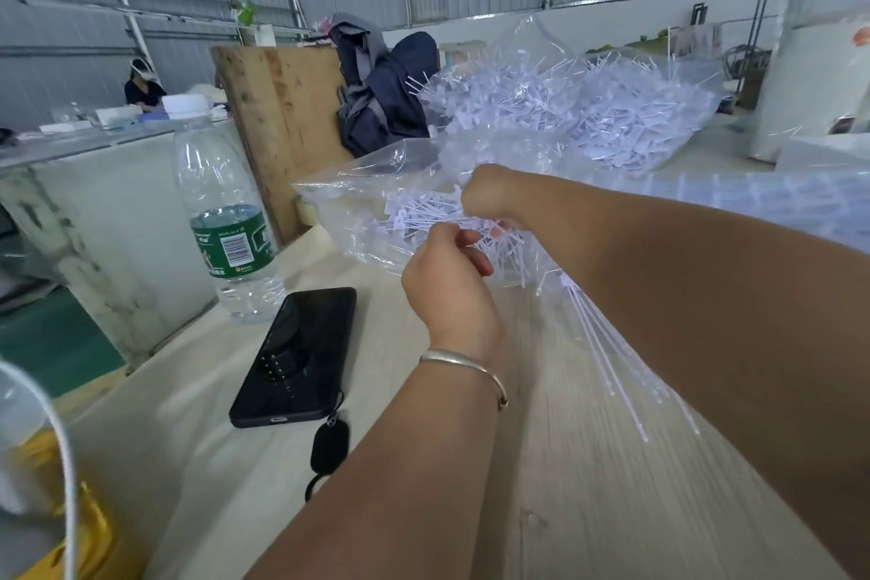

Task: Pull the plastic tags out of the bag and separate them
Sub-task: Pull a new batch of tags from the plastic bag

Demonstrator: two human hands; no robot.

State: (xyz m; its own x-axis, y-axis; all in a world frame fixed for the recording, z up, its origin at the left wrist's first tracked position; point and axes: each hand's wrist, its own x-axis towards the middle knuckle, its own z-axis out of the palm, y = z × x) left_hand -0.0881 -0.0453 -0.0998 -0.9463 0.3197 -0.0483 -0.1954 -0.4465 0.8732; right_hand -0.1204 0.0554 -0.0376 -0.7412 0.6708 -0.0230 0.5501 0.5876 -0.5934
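Observation:
A clear plastic bag (358, 184) lies open on the pale wooden table (541, 462), stuffed with white plastic tags (588, 118). My right hand (485, 195) reaches into the bag's mouth, its fingers curled around a bunch of tags; the fingertips are hidden. My left hand (447, 278), with a silver bangle on the wrist, pinches tags at the bag's opening just below the right hand. A fan of long thin tags (607, 353) lies on the table under my right forearm.
A black phone (296, 358) with a dark key fob (329, 445) lies left of my left arm. A water bottle (226, 221) stands behind it near the table's edge. A wooden board and dark bags stand beyond. Another person sits far left.

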